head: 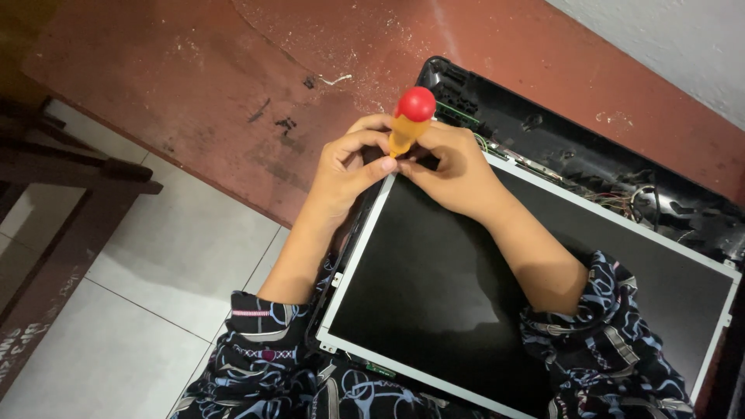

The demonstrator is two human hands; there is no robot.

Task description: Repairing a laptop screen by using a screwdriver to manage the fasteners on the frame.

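A screwdriver (410, 120) with a yellow handle and a round red cap stands almost upright over the top left corner of a bare laptop screen panel (434, 271). My right hand (454, 167) wraps the lower handle. My left hand (349, 163) pinches the same spot from the left, fingertips meeting the right hand. The shaft and tip are hidden behind my fingers. The dark panel with its silver metal frame lies in the black plastic lid shell (574, 155), where wires and a small circuit strip show.
The panel rests on a dusty red-brown table (233, 101) whose edge runs diagonally. White floor tiles (155, 295) lie below on the left, with dark wooden furniture (54, 178) at the far left. A pale wall (683, 39) is at top right. Patterned dark sleeves cover my upper arms.
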